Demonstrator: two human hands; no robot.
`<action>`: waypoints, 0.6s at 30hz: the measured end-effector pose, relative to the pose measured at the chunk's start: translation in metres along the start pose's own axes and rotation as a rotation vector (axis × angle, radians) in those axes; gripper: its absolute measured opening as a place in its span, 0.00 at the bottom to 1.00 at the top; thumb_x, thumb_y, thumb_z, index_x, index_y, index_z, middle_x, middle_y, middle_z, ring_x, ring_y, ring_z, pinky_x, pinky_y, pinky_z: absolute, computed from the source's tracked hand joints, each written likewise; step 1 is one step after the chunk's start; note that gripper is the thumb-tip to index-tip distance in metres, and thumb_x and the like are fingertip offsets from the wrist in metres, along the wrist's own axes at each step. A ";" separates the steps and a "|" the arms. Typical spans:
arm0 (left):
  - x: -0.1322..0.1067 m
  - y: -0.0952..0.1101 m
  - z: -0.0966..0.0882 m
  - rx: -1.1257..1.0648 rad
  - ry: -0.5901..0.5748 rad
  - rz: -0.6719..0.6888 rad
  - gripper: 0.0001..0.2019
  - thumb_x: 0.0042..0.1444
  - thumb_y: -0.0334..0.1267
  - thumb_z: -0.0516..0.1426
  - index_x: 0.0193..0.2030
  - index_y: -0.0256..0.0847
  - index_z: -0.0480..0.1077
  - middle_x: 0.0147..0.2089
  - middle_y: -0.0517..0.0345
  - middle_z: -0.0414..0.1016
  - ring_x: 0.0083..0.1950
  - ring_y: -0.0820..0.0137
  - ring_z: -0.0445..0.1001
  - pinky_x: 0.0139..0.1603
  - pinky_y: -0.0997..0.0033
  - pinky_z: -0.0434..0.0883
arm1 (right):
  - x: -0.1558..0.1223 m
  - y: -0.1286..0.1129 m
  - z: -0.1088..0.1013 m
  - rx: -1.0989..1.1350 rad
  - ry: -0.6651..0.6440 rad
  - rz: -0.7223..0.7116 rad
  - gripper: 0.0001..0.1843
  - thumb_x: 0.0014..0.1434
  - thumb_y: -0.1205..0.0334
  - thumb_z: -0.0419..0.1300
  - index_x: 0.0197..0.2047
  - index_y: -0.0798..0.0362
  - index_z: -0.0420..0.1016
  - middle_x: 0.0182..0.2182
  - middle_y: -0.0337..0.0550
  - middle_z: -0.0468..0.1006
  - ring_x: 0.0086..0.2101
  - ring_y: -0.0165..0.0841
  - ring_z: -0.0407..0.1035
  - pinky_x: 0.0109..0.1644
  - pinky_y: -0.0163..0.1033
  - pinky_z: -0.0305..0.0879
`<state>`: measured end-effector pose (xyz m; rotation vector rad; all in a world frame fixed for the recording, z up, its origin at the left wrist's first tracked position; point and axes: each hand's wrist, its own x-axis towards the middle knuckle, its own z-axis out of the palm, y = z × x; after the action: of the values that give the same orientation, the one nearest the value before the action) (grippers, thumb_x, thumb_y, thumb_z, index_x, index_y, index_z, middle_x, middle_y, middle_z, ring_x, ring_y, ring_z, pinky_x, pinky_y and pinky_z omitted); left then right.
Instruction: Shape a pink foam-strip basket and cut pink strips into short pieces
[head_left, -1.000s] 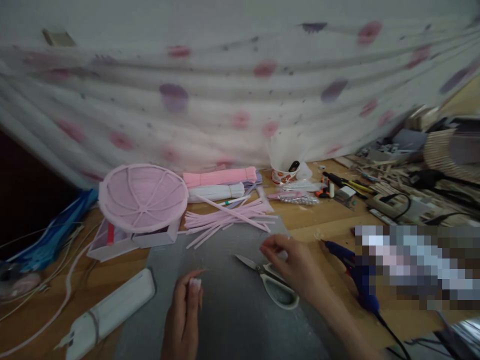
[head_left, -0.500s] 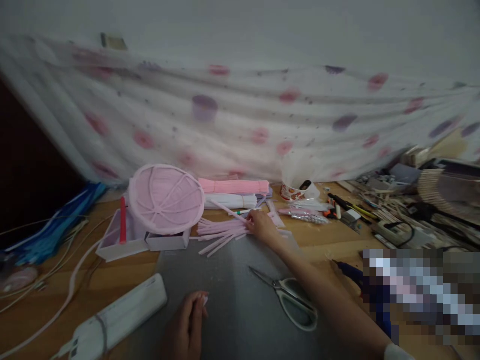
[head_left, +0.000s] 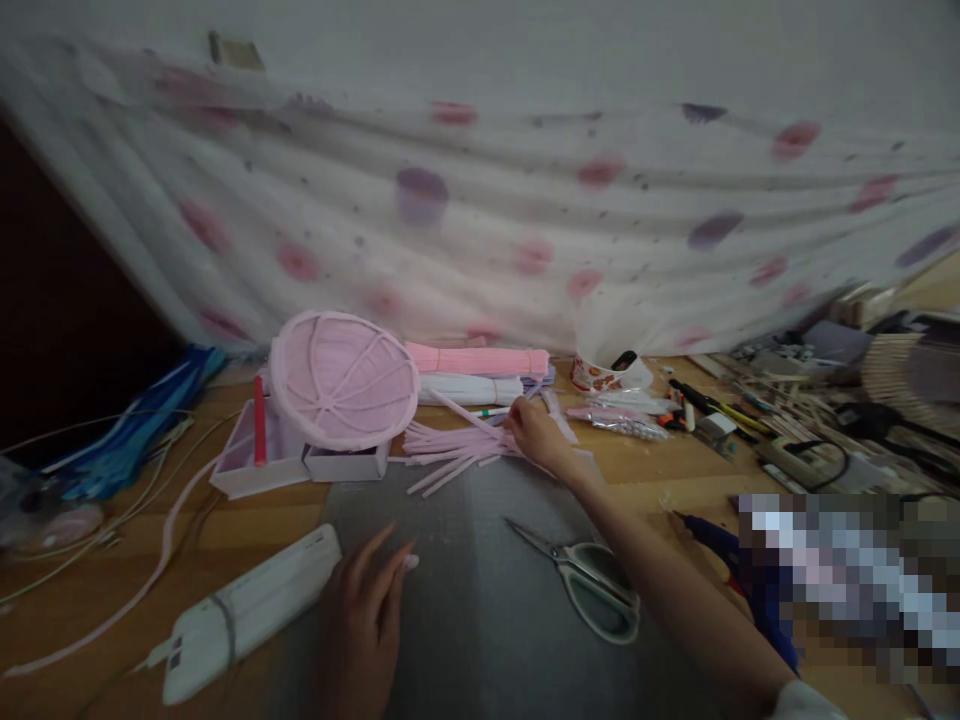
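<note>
The right hand (head_left: 534, 435) is at the pink pipe cleaners (head_left: 442, 441), grip unclear; the left hand (head_left: 367, 610) is loosely spread, scissors (head_left: 559, 555) at its three o'clock.

A pale greyish sleeve (head_left: 806, 702) ends behind the bare right forearm (head_left: 675, 590) and bare right hand (head_left: 538, 432).

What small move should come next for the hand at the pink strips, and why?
I'd probably draw one strip out of the pale pink strips with the right hand: it is toward their right end, where they lie loose and crossing, so one may slide free easily. Whether it already pinches a strip, I can't tell.
</note>
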<state>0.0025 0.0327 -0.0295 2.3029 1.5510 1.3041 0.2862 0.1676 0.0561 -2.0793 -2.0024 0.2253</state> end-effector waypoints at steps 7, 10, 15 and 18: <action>0.012 0.017 -0.012 -0.202 0.029 -0.248 0.15 0.64 0.47 0.54 0.44 0.43 0.79 0.38 0.52 0.81 0.42 0.60 0.78 0.45 0.60 0.75 | -0.004 -0.006 -0.006 0.000 -0.012 -0.101 0.13 0.67 0.57 0.61 0.51 0.55 0.74 0.48 0.46 0.76 0.46 0.38 0.74 0.50 0.49 0.73; 0.017 0.024 -0.013 -0.279 0.021 -0.440 0.16 0.59 0.51 0.56 0.38 0.42 0.78 0.38 0.49 0.82 0.41 0.57 0.80 0.44 0.58 0.75 | -0.005 -0.009 0.004 -0.018 -0.057 -0.086 0.13 0.67 0.57 0.61 0.51 0.55 0.74 0.48 0.47 0.76 0.45 0.37 0.74 0.49 0.49 0.73; 0.018 0.025 -0.016 -0.295 -0.032 -0.571 0.16 0.62 0.51 0.52 0.40 0.42 0.73 0.38 0.48 0.83 0.40 0.57 0.81 0.41 0.59 0.75 | -0.009 -0.009 0.007 0.005 0.001 -0.049 0.14 0.68 0.57 0.60 0.51 0.56 0.73 0.47 0.47 0.77 0.44 0.37 0.74 0.49 0.49 0.74; 0.017 0.024 -0.016 -0.293 -0.034 -0.575 0.14 0.61 0.50 0.51 0.37 0.43 0.71 0.37 0.50 0.81 0.40 0.58 0.80 0.43 0.59 0.74 | -0.011 -0.007 0.000 0.053 0.085 -0.048 0.13 0.69 0.59 0.58 0.52 0.56 0.72 0.45 0.46 0.77 0.43 0.37 0.74 0.48 0.48 0.73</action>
<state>0.0108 0.0286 0.0028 1.5361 1.6948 1.2182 0.2788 0.1570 0.0575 -1.9721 -1.9724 0.1763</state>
